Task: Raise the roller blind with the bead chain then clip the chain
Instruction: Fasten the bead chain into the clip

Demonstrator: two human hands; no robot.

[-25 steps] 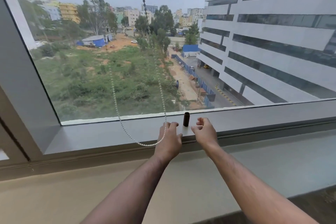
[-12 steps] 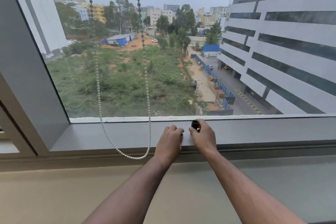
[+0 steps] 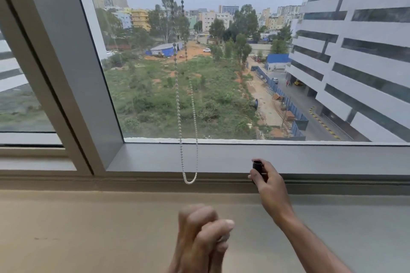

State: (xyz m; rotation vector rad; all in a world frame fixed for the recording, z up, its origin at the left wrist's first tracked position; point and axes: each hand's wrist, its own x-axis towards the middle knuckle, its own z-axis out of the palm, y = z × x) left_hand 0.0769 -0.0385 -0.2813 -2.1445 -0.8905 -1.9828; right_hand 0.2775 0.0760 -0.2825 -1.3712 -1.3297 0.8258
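The bead chain [image 3: 178, 106] hangs free from the top of the view in two strands in front of the window glass. Its white loop ends just below the sill's front edge, and neither hand touches it. My right hand [image 3: 269, 184] is at the sill, to the right of the loop, gripping a small black cylinder clip [image 3: 257, 165] upright in its fingertips. My left hand [image 3: 203, 232] is low and close to the camera, blurred, its fingers curled together. The roller blind itself is out of view above.
The grey window sill [image 3: 155, 159] runs across the view under the glass. A thick slanted frame post [image 3: 73, 73] stands at the left with another pane beyond it. A wide beige and grey ledge [image 3: 88, 228] lies below the sill.
My left hand has pulled back from the sill toward the camera. My right hand has lifted the black clip off the sill. The chain loop now hangs narrow and straight. The view has shifted left.
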